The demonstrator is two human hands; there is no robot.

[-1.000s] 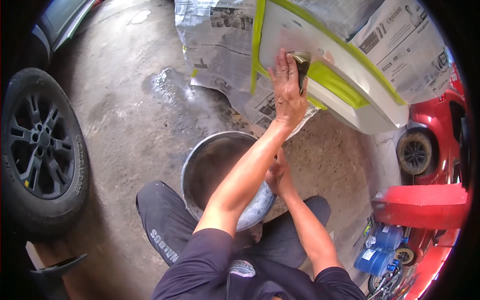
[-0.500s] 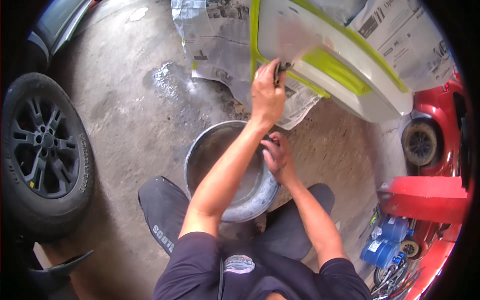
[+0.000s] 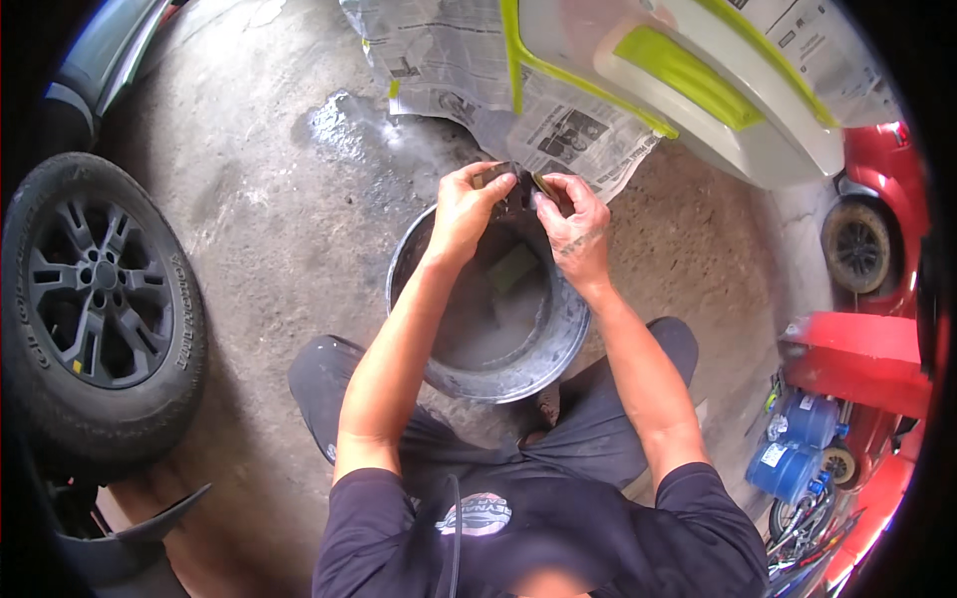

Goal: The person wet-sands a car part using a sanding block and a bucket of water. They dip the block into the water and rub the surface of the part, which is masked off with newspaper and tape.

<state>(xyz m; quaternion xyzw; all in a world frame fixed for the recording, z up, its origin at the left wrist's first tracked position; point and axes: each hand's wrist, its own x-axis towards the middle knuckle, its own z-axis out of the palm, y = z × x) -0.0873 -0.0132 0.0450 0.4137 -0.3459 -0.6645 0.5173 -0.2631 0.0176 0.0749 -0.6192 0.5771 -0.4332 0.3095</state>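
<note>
Both hands are close together over the far rim of a round grey tub (image 3: 508,384) of murky water (image 3: 478,319). Between my left hand (image 3: 465,211) and my right hand (image 3: 578,227) is a dark, thin, bent piece of what looks like sandpaper (image 3: 518,181). The left thumb and fingers pinch its left side. On the right, my fingers close on its folded, brownish-edged side; whether it is one piece or two I cannot tell. A flat greenish piece (image 3: 512,267) shows in the water. Beyond my hands stands a whitish car panel (image 3: 578,35) edged with yellow-green tape (image 3: 593,88).
Newspaper (image 3: 573,135) hangs along the panel's lower edge. A wet patch (image 3: 344,125) marks the concrete floor. To the left stands a large black wheel (image 3: 105,289). Blue water jugs (image 3: 788,468) and a red vehicle (image 3: 882,219) are at right. My knees flank the tub.
My left hand has come down from the panel to meet my right hand above the tub. My right hand has moved up and slightly away from me. The view has shifted.
</note>
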